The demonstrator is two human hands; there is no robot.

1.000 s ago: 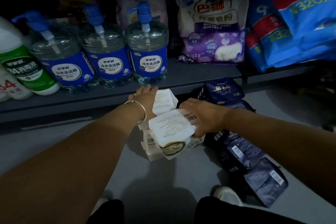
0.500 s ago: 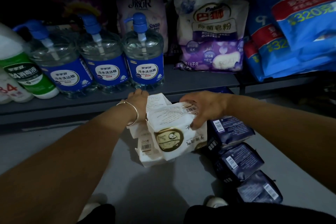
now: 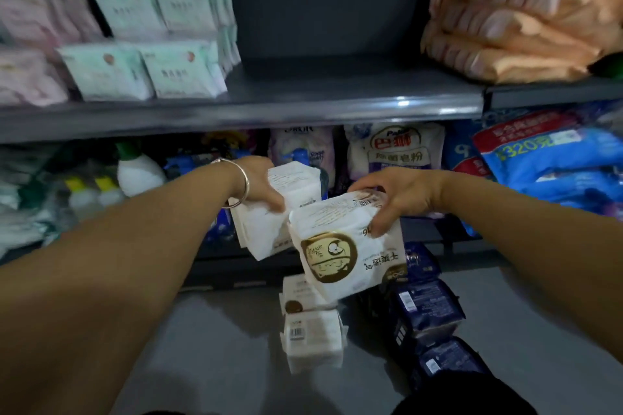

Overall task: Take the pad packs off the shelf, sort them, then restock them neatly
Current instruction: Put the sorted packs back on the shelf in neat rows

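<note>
White packs (image 3: 350, 246) lifted, left hand (image 3: 259, 184) and right hand (image 3: 401, 199) each clamped on one. Restocking step; next needs bare shelf (image 3: 337, 87) gap.

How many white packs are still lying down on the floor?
2 that I can see: one white plastic pad pack with a barcode nearest, and another white pack just behind it, partly hidden under the held white pack with a gold emblem. More may be hidden.
</note>
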